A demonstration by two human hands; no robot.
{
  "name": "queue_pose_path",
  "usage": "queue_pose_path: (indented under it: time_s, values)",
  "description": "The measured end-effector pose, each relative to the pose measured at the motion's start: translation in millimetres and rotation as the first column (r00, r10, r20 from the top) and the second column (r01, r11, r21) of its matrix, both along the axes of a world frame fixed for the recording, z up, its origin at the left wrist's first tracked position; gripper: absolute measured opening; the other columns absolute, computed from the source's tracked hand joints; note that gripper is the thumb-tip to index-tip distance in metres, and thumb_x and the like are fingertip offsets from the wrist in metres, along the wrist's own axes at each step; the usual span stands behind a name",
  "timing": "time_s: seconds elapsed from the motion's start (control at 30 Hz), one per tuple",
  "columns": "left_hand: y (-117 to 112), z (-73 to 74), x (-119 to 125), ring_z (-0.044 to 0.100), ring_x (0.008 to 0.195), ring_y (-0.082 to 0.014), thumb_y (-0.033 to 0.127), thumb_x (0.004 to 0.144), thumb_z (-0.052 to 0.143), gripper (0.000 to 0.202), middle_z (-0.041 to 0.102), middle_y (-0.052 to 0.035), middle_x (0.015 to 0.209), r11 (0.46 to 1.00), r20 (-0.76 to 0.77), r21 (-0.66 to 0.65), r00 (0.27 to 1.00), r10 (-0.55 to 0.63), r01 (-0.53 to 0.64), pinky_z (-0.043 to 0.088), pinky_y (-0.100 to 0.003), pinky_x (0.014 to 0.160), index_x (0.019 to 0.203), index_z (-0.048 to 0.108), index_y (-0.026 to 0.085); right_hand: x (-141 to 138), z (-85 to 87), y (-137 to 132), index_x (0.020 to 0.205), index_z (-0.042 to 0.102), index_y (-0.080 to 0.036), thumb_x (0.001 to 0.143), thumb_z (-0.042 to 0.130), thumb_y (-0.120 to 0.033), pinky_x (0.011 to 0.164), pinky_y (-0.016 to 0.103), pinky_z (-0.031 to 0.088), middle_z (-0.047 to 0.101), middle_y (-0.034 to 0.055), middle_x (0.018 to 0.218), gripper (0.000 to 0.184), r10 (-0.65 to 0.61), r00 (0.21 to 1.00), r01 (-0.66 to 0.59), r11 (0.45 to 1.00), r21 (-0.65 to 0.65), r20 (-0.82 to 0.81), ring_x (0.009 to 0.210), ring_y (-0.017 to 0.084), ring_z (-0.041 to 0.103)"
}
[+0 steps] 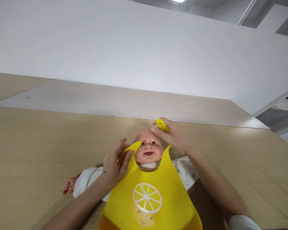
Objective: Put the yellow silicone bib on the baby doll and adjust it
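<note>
A yellow bib (pixel 121 195) with a white lemon-slice print lies over the chest of a baby doll (pixel 148 147). The doll is on its back in white patterned clothes, one hand out to the left. My left hand (pixel 115 161) pinches the bib's left neck strap beside the doll's cheek. My right hand (pixel 173 134) is closed on the end of the other strap (pixel 162 125), a yellow tab with small holes, above the doll's head. The right strap's middle part is hidden behind my right hand and wrist.
The doll lies on a light wooden table (pixel 38 140). A greyish strip (pixel 105 99) runs along its far side, against a white partition (pixel 134 48). Past the right end of the partition, other surfaces show.
</note>
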State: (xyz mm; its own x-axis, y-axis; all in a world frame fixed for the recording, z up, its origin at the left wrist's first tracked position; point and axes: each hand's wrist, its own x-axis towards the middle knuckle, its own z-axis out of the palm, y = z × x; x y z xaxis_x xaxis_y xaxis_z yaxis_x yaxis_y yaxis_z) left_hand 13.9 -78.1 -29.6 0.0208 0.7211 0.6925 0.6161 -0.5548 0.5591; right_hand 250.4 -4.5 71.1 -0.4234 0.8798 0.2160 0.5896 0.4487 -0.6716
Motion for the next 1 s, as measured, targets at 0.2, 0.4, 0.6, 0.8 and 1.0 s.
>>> queue_pose_path:
  time_s: [0.2,0.4,0.6,0.8,1.0]
  values:
    - [-11,13.8,2,0.074,0.071,-0.0145,0.022,0.097,0.055,0.049,0.076,-0.0034,0.090,0.979,-0.066,0.133,0.987,-0.146,0.154,0.061,-0.024,0.065,0.141,0.034,0.026,-19,12.3,-40,0.117,0.062,-0.018,0.084,0.069,-0.052,0.096,0.028,0.047,0.065,0.0077,0.121,0.047,0.493,0.861,-0.498,0.867,0.009,0.123,0.116,0.017,0.058]
    - [-10,18.0,3,0.075,0.072,-0.0168,0.030,0.096,0.058,0.019,0.077,-0.0053,0.088,0.975,-0.166,0.208,0.985,-0.046,0.080,0.059,-0.023,0.065,0.113,0.055,0.020,-28,-0.3,-47,0.117,0.062,-0.018,0.100,0.049,-0.032,0.103,0.033,0.044,0.070,0.0066,0.114,0.026,0.450,0.857,-0.488,0.865,0.116,0.252,0.114,0.016,0.061]
    - [-13,24.0,2,0.072,0.078,-0.0155,0.025,0.098,0.049,0.018,0.076,-0.0055,0.093,0.988,-0.079,0.122,0.993,-0.082,0.092,0.055,-0.024,0.069,0.110,0.060,0.018,-22,5.1,-45,0.104,0.067,-0.017,0.099,0.050,-0.033,0.090,0.025,0.048,0.071,0.0047,0.104,0.024,0.327,0.943,-0.332,0.931,0.150,0.059,0.101,0.013,0.064]
    - [-4,13.8,0,0.062,0.068,-0.0134,0.033,0.102,0.038,0.029,0.070,-0.0039,0.087,0.985,0.315,-0.126,0.946,-0.076,0.121,0.052,-0.026,0.064,0.107,0.063,0.018,-7,20.1,-47,0.107,0.068,-0.017,0.097,0.054,-0.034,0.068,0.018,0.046,0.071,0.0011,0.089,0.024,0.301,0.953,-0.295,0.950,0.103,-0.044,0.069,0.006,0.060]
    - [5,7.9,1,0.062,0.078,-0.0161,0.039,0.099,0.043,0.029,0.068,-0.0066,0.095,0.954,0.282,-0.283,0.959,-0.016,0.098,0.051,-0.029,0.071,0.107,0.062,0.018,34,47.8,-73,0.094,0.069,-0.015,0.094,0.059,-0.037,0.055,0.016,0.044,0.069,0.0027,0.079,0.024,0.103,0.992,-0.101,0.994,0.032,-0.070,0.062,0.007,0.058]
